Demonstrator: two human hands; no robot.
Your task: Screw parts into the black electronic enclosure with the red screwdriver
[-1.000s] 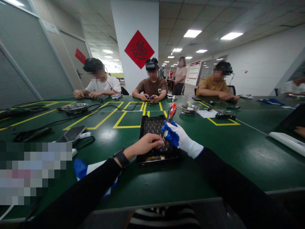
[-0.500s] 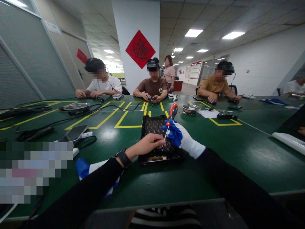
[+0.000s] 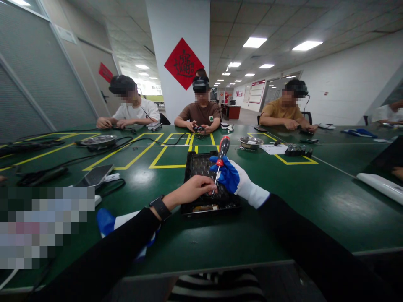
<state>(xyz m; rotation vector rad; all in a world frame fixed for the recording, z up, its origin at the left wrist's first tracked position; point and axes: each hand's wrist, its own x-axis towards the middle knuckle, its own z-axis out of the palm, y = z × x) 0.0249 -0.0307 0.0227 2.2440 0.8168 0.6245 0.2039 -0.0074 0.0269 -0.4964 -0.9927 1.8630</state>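
A black plastic casing (image 3: 197, 165) with a dark, studded inner surface lies on the green table in front of me. My right hand (image 3: 231, 175), in a white and blue glove, grips a red and black screwdriver (image 3: 223, 147) tilted over the casing, its shaft pointing down into it. Bare and wearing a watch (image 3: 161, 207), my left hand (image 3: 199, 187) reaches over the casing from the left. Its fingers are pinched together beside the screwdriver's tip; whatever they hold is too small to make out. Near the casing's front edge shows a brownish strip (image 3: 204, 208).
A loose white and blue glove (image 3: 107, 222) lies under my left forearm. Farther off are a phone (image 3: 96, 175), cables (image 3: 118, 184), metal bowls (image 3: 251, 142) (image 3: 100, 141) and black parts (image 3: 296, 150) by a paper sheet. Several people sit around the table.
The screwdriver handle has swung slightly left, with my gloved hand still around it. My left hand keeps its pinch at the tip. A standing person in the background has moved behind a seated one.
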